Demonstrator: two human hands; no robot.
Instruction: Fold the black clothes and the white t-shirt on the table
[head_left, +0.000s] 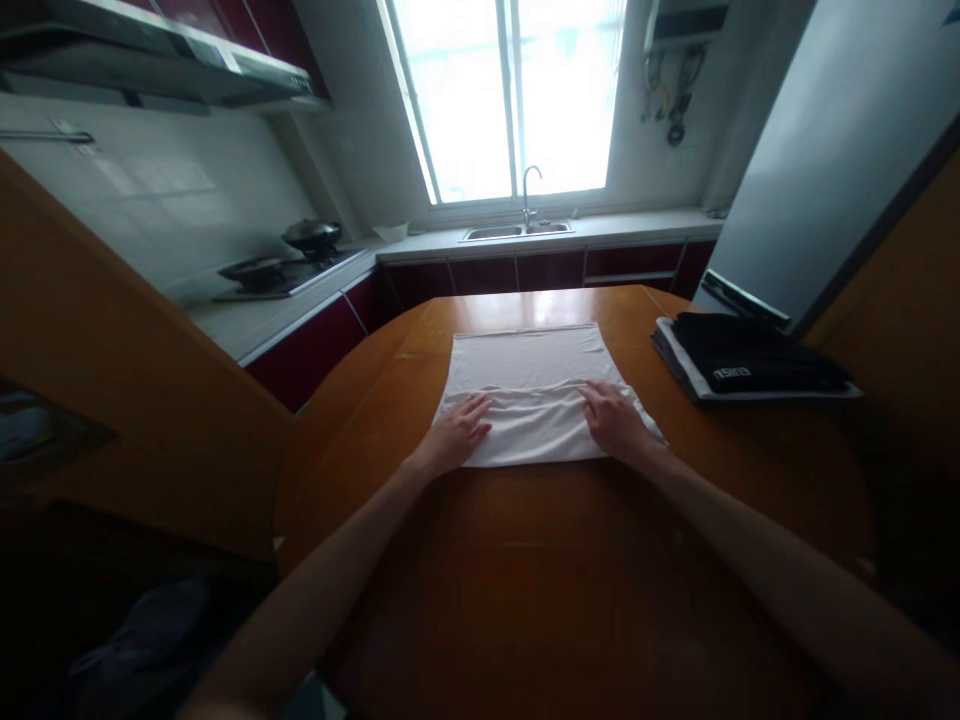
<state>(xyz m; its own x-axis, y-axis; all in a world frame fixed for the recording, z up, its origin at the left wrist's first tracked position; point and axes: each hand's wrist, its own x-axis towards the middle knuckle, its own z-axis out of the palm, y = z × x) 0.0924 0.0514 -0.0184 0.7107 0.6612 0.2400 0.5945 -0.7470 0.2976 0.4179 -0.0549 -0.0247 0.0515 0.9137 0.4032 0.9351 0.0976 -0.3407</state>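
A white cloth garment, perhaps a T-shirt, lies on the wooden table. Its near part is folded over toward the far side, and the folded layer has soft wrinkles. My left hand rests on the left side of this layer with its fingers stretched out. On the right side, my right hand lies flat with its fingers apart, close to the edge of the fold. Neither hand grips the cloth.
Folded dark and white clothes are stacked at the table's right. Beyond the table run a counter with a sink and a stove with a wok. A fridge stands at right, and an orange-brown panel at left.
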